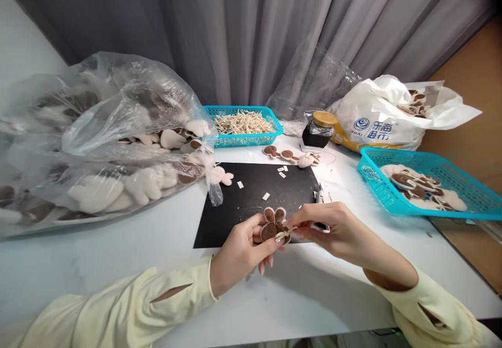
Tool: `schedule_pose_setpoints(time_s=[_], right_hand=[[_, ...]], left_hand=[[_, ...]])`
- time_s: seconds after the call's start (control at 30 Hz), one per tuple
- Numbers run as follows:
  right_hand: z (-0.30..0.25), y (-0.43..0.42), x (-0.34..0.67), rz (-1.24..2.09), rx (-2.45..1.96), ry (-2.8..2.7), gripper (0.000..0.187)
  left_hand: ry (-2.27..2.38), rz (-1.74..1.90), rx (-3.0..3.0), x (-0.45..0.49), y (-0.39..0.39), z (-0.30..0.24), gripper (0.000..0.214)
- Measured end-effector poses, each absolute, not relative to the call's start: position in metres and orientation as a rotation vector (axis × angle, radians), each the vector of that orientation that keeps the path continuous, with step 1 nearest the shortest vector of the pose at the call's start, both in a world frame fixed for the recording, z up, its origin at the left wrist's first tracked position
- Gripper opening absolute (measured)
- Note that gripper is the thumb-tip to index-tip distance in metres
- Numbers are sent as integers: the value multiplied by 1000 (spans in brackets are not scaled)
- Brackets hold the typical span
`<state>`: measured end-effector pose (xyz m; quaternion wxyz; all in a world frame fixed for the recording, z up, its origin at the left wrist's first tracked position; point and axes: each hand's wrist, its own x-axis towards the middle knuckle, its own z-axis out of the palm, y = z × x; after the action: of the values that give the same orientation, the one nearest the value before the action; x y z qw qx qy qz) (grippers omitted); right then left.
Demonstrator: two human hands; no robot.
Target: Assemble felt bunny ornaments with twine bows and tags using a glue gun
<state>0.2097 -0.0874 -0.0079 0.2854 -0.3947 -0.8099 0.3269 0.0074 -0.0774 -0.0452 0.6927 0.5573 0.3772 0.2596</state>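
In the head view, the left forearm, in a pale yellow sleeve (129,306), angles up from the lower left, and the left hand (239,254) turns inward. Its grip is clasped around a small brown-and-white plush bunny head (270,230), thumb across the front near a cream bow (284,235), other fingers behind and below. The right forearm slants in from the lower right, wrist bent and raised, so the right hand (333,230) comes down on the bow from the side; its grip is a pinch of thumb and forefinger on the bow's outer end.

The bunny head is held upright over the near edge of a black mat (251,186) on the white desk (188,295), between the two hands. Small white labels (265,196) lie on the mat beyond it. Farther back, a blue basket (245,139) holds cream bows.
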Motion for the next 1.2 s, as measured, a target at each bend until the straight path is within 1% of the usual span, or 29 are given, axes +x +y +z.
schedule_pose_setpoints(time_s=[0.13, 0.27, 0.83, 1.1, 1.2], right_hand=[[-12, -88, 206, 970, -1098, -2057, 7], [-15, -89, 202, 1044, -1125, -1962, 5], [-15, -91, 195, 1084, -1135, -1780, 7], [-18, -91, 196, 845, -1111, -1780, 7], [-19, -92, 196, 676, -1109, -1843, 7]], left_hand=[[849, 582, 1256, 7, -78, -46, 27], [832, 589, 1259, 7, -79, -47, 25], [851, 573, 1263, 8, -77, -48, 26], [826, 563, 1273, 6, -79, -50, 29], [836, 553, 1270, 7, -79, -49, 30]])
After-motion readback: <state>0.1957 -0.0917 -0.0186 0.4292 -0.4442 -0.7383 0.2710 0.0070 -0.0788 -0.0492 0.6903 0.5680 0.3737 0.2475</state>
